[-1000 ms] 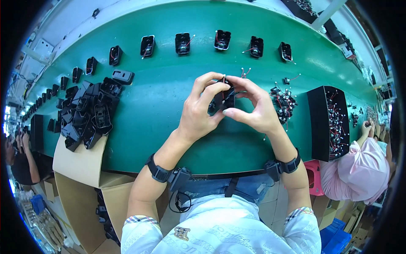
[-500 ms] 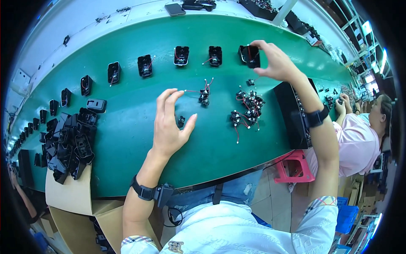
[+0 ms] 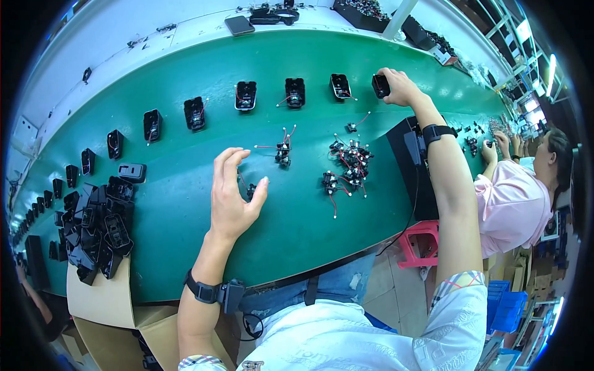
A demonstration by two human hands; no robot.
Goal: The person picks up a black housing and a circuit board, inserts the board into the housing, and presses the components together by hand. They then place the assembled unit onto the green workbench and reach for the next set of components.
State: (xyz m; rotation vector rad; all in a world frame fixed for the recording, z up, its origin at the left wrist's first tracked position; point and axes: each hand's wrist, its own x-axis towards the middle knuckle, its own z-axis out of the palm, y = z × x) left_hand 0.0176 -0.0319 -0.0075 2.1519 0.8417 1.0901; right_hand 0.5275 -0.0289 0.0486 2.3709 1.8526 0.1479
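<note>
At the right end of the far row, my right hand (image 3: 402, 88) is closed round a black plastic housing (image 3: 380, 86). The nearest neighbour to its left is another open black housing (image 3: 340, 86) with a thin red wire over its rim. My left hand (image 3: 234, 196) hovers over the green table, fingers curved and apart, holding nothing. Beside its thumb and fingertips lies a small black part (image 3: 250, 191) with a wire, partly hidden by the hand. A little to the right sits a small cluster of wired black parts (image 3: 283, 153), and farther right a larger pile of them (image 3: 354, 162).
Open black housings (image 3: 245, 96) curve along the table's far side. A heap of black shells (image 3: 93, 222) lies at left, above a cardboard box (image 3: 99, 290). A black bin (image 3: 405, 173) stands below my right forearm. A co-worker (image 3: 513, 191) sits at right by a pink stool (image 3: 421, 244).
My right hand has carried the black housing rightward, away from the one beside it, which now shows fully. My left hand stays open near the small part. The whole view has shifted slightly.
</note>
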